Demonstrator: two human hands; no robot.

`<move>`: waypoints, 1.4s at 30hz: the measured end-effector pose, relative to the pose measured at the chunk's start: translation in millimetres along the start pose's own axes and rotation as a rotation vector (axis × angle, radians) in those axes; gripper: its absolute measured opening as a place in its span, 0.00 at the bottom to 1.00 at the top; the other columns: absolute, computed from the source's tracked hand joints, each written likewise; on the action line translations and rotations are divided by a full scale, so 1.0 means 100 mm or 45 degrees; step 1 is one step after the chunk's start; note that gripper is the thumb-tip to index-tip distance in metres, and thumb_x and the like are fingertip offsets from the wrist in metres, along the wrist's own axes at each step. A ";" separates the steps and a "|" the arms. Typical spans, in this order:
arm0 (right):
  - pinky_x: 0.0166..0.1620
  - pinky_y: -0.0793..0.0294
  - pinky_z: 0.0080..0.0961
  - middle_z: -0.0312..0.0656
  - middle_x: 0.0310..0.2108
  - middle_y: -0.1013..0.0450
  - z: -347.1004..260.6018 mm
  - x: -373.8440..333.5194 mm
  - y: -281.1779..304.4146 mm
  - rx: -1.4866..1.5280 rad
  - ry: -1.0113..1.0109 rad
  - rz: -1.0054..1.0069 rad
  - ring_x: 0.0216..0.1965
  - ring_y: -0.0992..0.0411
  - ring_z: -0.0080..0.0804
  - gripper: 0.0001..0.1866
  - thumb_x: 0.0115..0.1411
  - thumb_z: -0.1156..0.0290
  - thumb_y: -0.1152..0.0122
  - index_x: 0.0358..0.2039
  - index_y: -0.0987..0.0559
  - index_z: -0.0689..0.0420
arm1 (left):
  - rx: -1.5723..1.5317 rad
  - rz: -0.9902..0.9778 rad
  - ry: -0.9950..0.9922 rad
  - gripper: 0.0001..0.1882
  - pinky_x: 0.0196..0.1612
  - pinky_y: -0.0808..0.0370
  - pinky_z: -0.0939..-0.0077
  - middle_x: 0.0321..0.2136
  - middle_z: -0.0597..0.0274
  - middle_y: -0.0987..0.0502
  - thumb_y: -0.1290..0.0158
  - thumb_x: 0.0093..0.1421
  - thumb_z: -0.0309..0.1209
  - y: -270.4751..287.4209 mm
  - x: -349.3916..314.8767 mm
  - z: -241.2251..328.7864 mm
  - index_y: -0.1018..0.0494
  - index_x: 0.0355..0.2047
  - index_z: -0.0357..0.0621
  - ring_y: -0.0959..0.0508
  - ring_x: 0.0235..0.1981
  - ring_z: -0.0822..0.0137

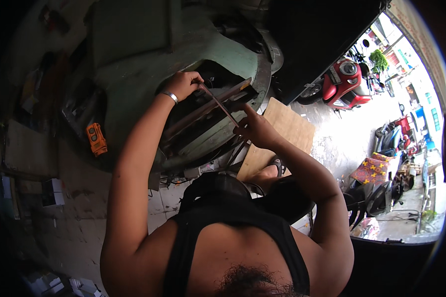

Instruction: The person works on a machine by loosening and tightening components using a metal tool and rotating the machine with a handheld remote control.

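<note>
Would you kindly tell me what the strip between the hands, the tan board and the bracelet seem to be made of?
Strip: possibly plastic, wood or metal; thin and straight, but material and finish are unclear.
Board: probably plywood, matte, judging by its flat, tan face.
Bracelet: likely polished metal, being silvery with bright glints.

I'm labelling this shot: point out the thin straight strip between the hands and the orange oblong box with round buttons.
Thin straight strip (219,103), head view: middle of its length.
Orange oblong box (96,139), head view: middle of its casing.
</note>
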State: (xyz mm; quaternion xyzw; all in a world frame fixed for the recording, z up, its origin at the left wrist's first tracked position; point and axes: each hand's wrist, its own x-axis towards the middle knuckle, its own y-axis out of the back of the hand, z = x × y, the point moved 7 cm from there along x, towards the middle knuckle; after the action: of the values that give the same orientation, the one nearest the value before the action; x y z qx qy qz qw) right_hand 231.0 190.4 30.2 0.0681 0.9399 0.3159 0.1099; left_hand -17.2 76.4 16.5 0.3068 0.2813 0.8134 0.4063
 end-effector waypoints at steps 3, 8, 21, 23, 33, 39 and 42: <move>0.45 0.21 0.41 0.48 0.36 0.18 0.17 0.04 0.21 -0.047 0.010 0.129 0.40 0.18 0.47 0.26 0.56 0.71 0.32 0.56 0.27 0.49 | -0.031 0.017 0.013 0.08 0.41 0.19 0.72 0.34 0.58 0.13 0.35 0.59 0.26 -0.05 0.02 -0.05 0.19 0.39 0.41 0.13 0.37 0.66; 0.43 0.20 0.39 0.44 0.37 0.17 0.30 0.13 0.38 -0.294 0.024 0.256 0.39 0.18 0.44 0.16 0.57 0.70 0.33 0.47 0.18 0.51 | -0.093 0.096 0.098 0.11 0.40 0.19 0.70 0.33 0.55 0.14 0.31 0.56 0.30 -0.02 -0.03 -0.11 0.18 0.37 0.41 0.13 0.35 0.64; 0.43 0.21 0.41 0.44 0.35 0.18 0.39 0.28 0.75 -0.507 0.026 0.448 0.39 0.19 0.47 0.11 0.58 0.64 0.33 0.40 0.16 0.51 | 0.340 -0.022 0.118 0.19 0.43 0.22 0.58 0.37 0.52 0.16 0.32 0.57 0.42 -0.08 0.02 0.16 0.20 0.44 0.45 0.18 0.41 0.50; 0.44 0.21 0.41 0.42 0.36 0.17 0.38 0.31 0.76 -0.518 0.092 0.401 0.40 0.19 0.46 0.10 0.58 0.63 0.32 0.40 0.16 0.49 | 0.320 0.017 -0.179 0.20 0.47 0.23 0.59 0.43 0.51 0.18 0.36 0.60 0.44 -0.19 0.03 0.28 0.22 0.48 0.46 0.19 0.45 0.49; 0.53 0.30 0.40 0.44 0.48 0.24 -0.04 0.34 0.56 -0.808 0.372 0.748 0.52 0.26 0.45 0.28 0.60 0.54 0.33 0.58 0.25 0.49 | 0.504 -0.026 -0.645 0.17 0.41 0.28 0.53 0.32 0.55 0.24 0.46 0.68 0.43 -0.34 0.15 0.63 0.24 0.31 0.41 0.24 0.38 0.47; 0.54 0.35 0.40 0.42 0.45 0.25 0.04 0.58 0.55 -0.865 0.303 0.883 0.49 0.27 0.42 0.29 0.61 0.50 0.36 0.60 0.27 0.48 | 0.202 0.006 -0.522 0.13 0.40 0.27 0.55 0.33 0.53 0.23 0.45 0.67 0.39 -0.39 0.13 0.57 0.24 0.32 0.42 0.23 0.38 0.46; 0.53 0.36 0.41 0.41 0.43 0.24 0.01 0.60 0.56 -0.943 0.285 0.898 0.49 0.27 0.40 0.29 0.62 0.52 0.37 0.61 0.27 0.46 | 0.223 -0.135 -0.528 0.15 0.39 0.26 0.53 0.28 0.51 0.24 0.46 0.68 0.41 -0.39 0.20 0.57 0.24 0.33 0.41 0.22 0.35 0.44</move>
State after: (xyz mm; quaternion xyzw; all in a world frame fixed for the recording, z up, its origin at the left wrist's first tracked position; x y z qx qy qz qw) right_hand 176.4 247.6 53.3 0.3028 0.6912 0.6503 -0.0877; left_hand 34.0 124.8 31.2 0.4862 0.2770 0.6832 0.4692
